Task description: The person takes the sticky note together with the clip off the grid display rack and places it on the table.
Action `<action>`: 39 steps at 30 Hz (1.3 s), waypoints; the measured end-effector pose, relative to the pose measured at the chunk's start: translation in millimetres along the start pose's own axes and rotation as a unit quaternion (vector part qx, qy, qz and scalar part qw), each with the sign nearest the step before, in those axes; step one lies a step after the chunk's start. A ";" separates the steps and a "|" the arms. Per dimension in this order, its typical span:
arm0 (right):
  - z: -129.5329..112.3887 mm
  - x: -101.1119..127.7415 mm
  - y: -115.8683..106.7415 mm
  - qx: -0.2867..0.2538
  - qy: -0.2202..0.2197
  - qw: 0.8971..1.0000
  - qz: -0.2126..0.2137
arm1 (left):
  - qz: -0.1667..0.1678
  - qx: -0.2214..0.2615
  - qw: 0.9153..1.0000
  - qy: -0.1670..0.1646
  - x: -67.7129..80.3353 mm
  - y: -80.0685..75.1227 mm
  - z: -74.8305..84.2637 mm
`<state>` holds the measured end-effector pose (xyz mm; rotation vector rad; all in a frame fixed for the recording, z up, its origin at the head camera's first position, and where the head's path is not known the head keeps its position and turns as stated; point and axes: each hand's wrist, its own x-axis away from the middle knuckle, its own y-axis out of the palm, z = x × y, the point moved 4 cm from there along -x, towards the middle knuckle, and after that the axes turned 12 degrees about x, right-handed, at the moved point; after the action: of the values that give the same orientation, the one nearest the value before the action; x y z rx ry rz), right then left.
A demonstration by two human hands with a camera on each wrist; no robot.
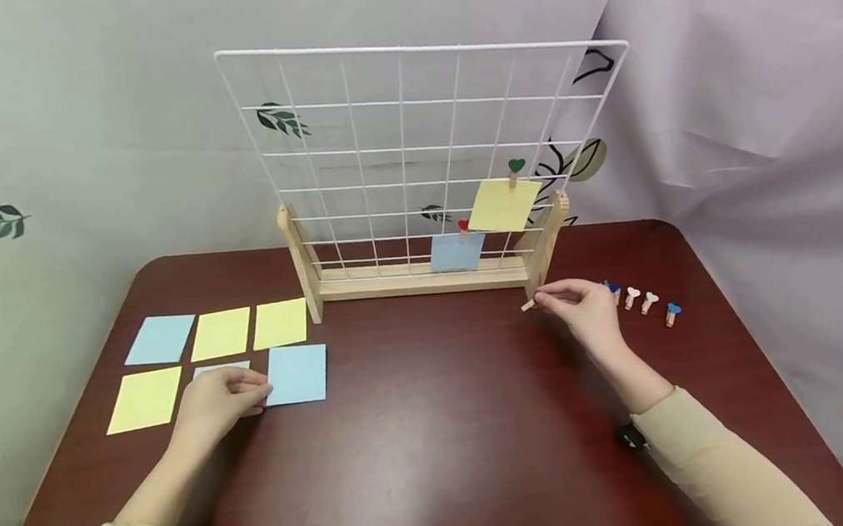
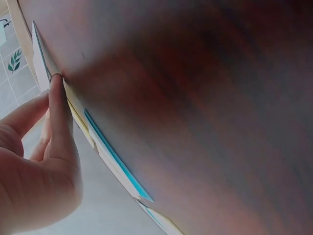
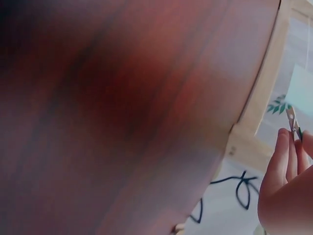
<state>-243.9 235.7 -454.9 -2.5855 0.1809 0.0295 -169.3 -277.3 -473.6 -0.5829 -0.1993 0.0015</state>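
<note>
Fingertips of the right hand [image 1: 583, 306] pinch a small wooden clip [image 1: 529, 305], lifted ready near the wire grid [image 1: 419, 146]. The left hand [image 1: 217, 400] presses a blue note [image 1: 222, 367] among the laid-out row, thumb and finger closing on its edge to free it.

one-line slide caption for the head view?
Right hand pinches a small clothespin before the wire grid board; left hand rests on a blue paper note.

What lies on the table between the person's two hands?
Only bare dark-red table lies between the left hand and the right hand, apart from one blue note beside the left; the head view shows it.
</note>
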 end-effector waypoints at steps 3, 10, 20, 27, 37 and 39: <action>7.3 -2.7 -10.0 0.024 0.002 1.000 0.007 | 0.001 -0.013 1.000 -0.002 0.2 -1.1 0.4; 24.2 -6.3 -35.4 0.074 0.003 0.997 0.019 | 0.018 -0.030 0.999 0.012 1.2 -1.7 2.3; 47.6 -8.1 -63.6 0.182 0.021 0.983 0.016 | 0.032 -0.048 0.998 0.015 -0.9 -5.2 5.2; 54.7 -12.4 -73.7 0.272 -0.001 0.962 0.021 | 0.043 -0.062 0.997 0.010 2.2 -8.8 2.2; 56.1 -13.6 -76.0 0.349 -0.065 0.934 0.040 | 0.052 -0.088 0.995 0.015 4.7 -8.6 2.3; 56.5 -12.4 -75.6 0.357 -0.073 0.930 0.035 | 0.053 -0.091 0.994 0.019 5.0 -8.3 2.7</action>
<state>-245.1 330.5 -463.1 -1.8390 0.1863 0.1537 -165.4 -282.5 -465.9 -0.7734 -0.1321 0.0760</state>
